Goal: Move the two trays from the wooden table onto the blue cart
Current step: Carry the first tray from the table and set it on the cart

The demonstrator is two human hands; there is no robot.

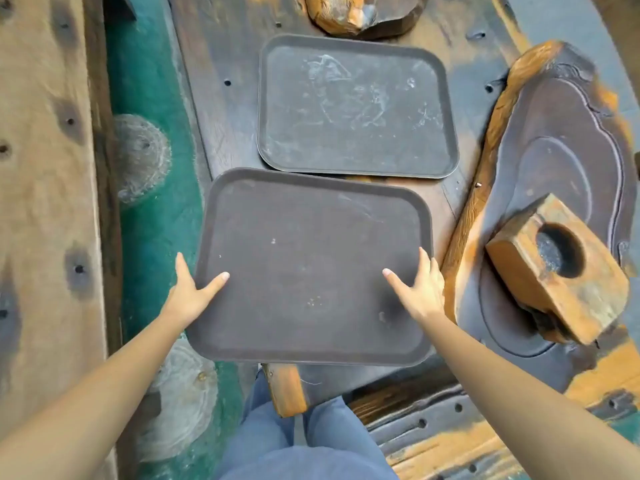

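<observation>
1. The near tray [311,268] is grasped at its left edge by the left hand [188,292], thumb laid on top.
2. Its right edge is clasped likewise by the right hand [420,289].
3. This tray overhangs the wooden surface [221,109] edge.
4. The far tray [356,105] lies flat just beyond the near tray.
5. A wooden block [557,268] stands right of the near tray.

Tray between the hands [311,268] is looking plain dark brown, the one beyond them [353,105] is showing greyish with whitish scuffs. Tabletop [221,109] is looking dark with orange patches, floor [152,209] is showing teal.
</observation>
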